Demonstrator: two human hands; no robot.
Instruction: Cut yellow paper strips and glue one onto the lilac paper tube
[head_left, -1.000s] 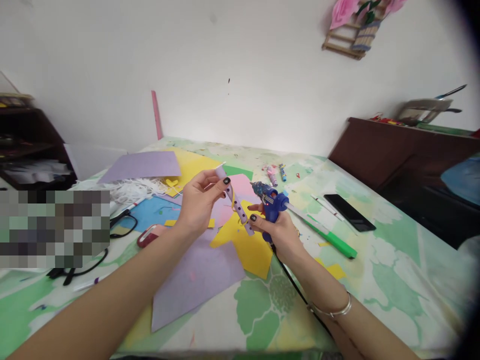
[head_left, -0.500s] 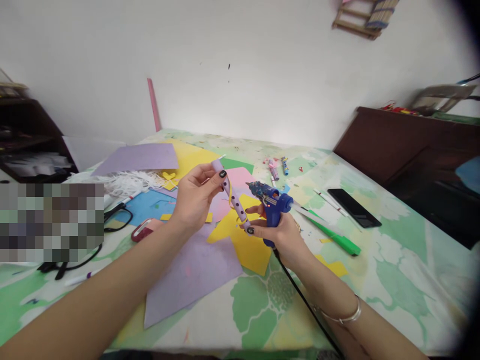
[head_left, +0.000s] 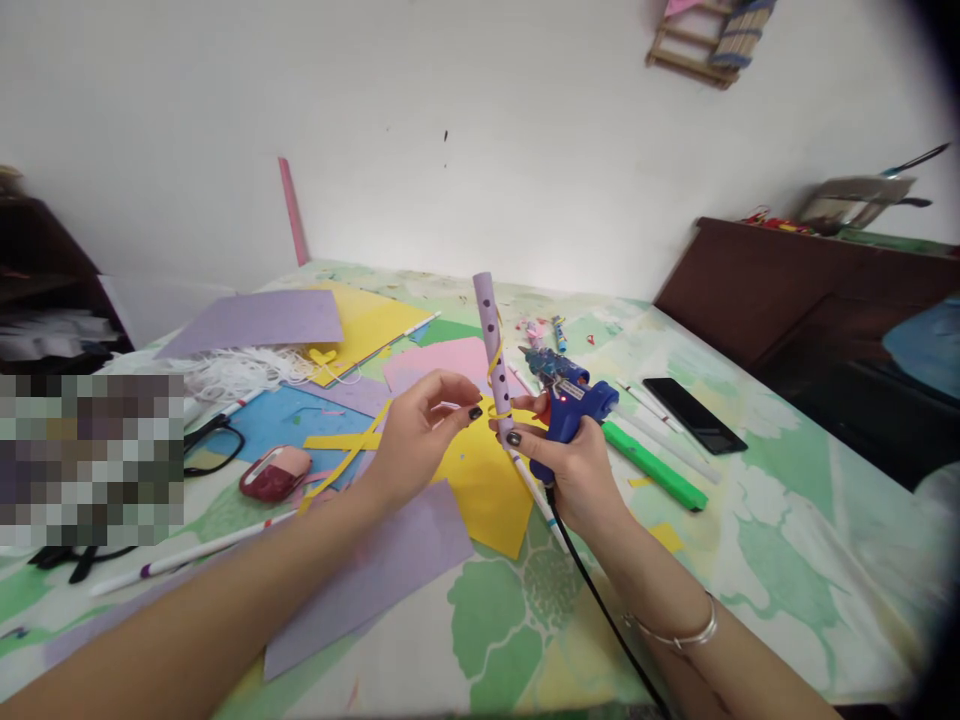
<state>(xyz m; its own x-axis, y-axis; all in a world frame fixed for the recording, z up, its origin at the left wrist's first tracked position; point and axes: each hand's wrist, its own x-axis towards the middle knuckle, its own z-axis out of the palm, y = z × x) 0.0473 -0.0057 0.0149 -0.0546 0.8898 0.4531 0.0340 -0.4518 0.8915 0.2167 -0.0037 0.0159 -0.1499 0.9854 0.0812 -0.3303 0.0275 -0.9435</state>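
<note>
My right hand (head_left: pixel 583 468) clamps glue gun (head_left: pixel 576 402) and dotted lilac tube (head_left: pixel 488 330), now straighter; my left hand (head_left: pixel 417 440), parted, has withdrawn.

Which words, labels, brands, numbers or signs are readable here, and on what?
None can be read.
Blue glue gun: pale label on its side, seemingly printed, too small and blurred to read.
White pen at lower left: no lettering can be made out.
Black phone: dark face, no readable text.
</note>
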